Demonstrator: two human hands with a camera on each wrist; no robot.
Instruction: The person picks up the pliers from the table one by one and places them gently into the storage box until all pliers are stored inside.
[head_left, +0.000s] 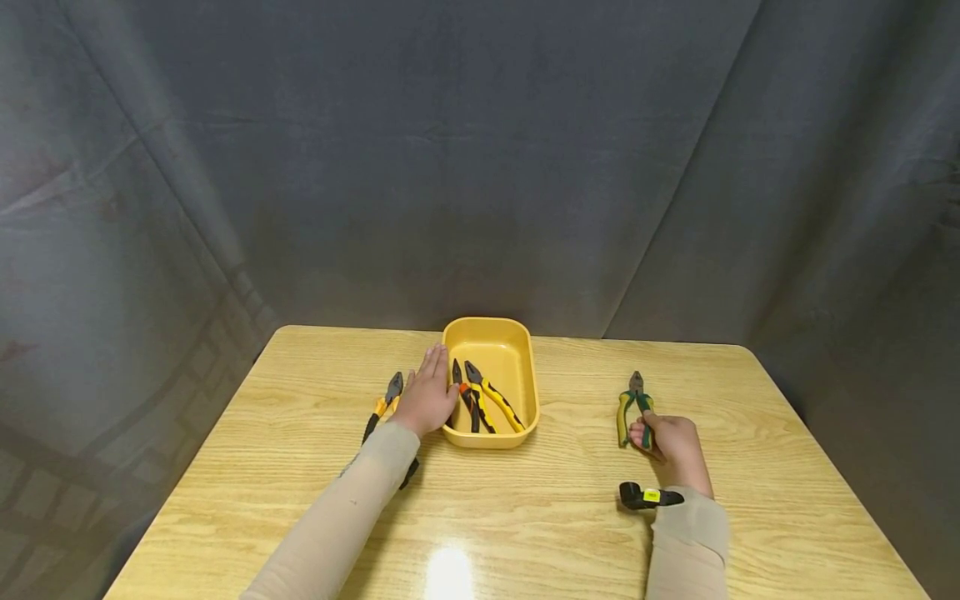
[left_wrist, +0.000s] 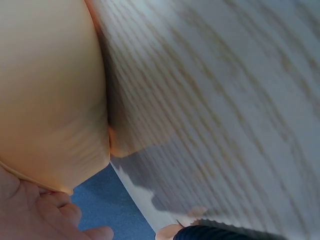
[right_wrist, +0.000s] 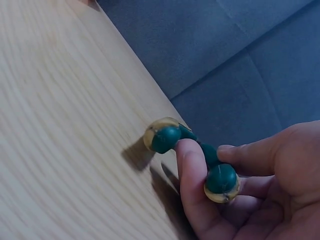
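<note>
My right hand (head_left: 678,442) holds pliers (head_left: 636,385) with green and yellow handles, jaws upward in the head view. In the right wrist view its thumb and fingers grip one handle (right_wrist: 221,180); the other handle stands apart, its shadow on the table beside it. My left hand (head_left: 426,400) lies along the left side of a yellow tray (head_left: 534,392), fingers extended and thumb at the rim. Inside the tray are pliers with yellow and black handles (head_left: 502,406) and a dark-jawed tool with orange and black handles (head_left: 470,404).
Left of the tray, partly hidden by the left hand and forearm, lie pliers with orange and black handles (head_left: 393,387). The wooden table (head_left: 570,517) ends at a grey cloth backdrop (head_left: 480,167). A black wrist camera (head_left: 648,497) sits on the right wrist.
</note>
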